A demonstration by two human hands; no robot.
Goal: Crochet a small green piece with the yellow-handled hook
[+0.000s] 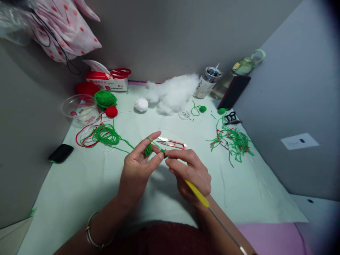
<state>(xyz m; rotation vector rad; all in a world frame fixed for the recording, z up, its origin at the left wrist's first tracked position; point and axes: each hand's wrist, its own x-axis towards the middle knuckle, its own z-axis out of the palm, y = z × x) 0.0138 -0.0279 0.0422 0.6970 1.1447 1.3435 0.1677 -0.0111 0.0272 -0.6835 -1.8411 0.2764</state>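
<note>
My left hand (139, 164) pinches a small piece of green crochet work (163, 152) between thumb and a finger, with green yarn running over its raised index finger and bunched at the inner fingers. My right hand (190, 170) is closed around a crochet hook with a yellow handle (197, 193); its fingertips meet the green piece, and the hook's tip is hidden there. From the left hand, the yarn leads to a loose green coil (106, 135) on the table. Just beyond the hands lie orange-handled thread snips (174, 143), blades apart.
Left: yarn balls (105, 99), a clear tub (89, 115), a tissue box (117, 84) and a black object (61, 153). Back: white stuffing (175, 92), a pen cup (205, 85), a bottle (225, 83) and a phone (234, 92). Right: green and red yarn scraps (235, 140).
</note>
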